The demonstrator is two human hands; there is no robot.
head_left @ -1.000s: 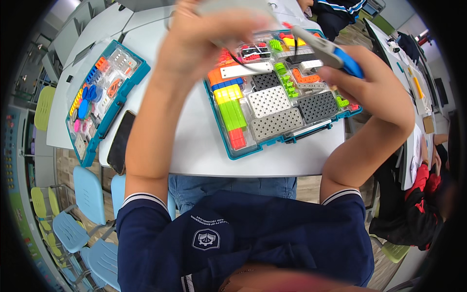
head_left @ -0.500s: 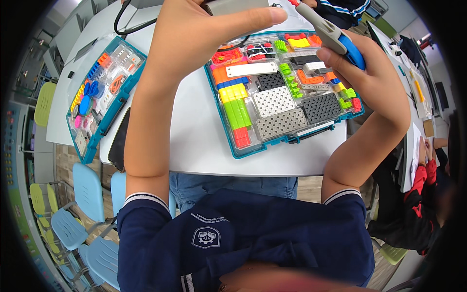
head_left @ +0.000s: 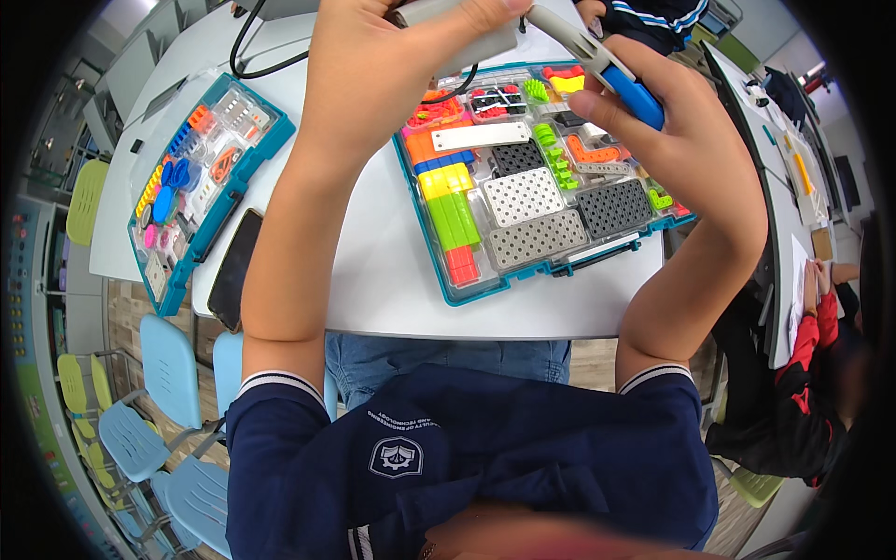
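At the top of the view my left hand [head_left: 359, 89] is closed round a grey boxy part [head_left: 481, 42], its thumb along the upper edge. A black cable [head_left: 266, 73] runs near that part. In my right hand [head_left: 695, 140] is a hand tool with a grey body and blue grip [head_left: 634, 96], fingers wrapped round it. The tool's grey end reaches to the left thumb and the grey part; whether they touch I cannot tell. Below both hands lies an open teal case [head_left: 453, 301] of colourful building parts, with perforated grey, white and dark plates.
A second teal case [head_left: 201, 243] with small parts sits at the left, a black phone [head_left: 235, 271] beside it on the white table [head_left: 373, 289]. Blue chairs [head_left: 168, 369] stand at left. Other people are at the far side and at the right [head_left: 821, 327].
My right hand has moved left with the tool, whose end is now nearer the grey part. The tool's red tip no longer shows. My left hand has shifted slightly.
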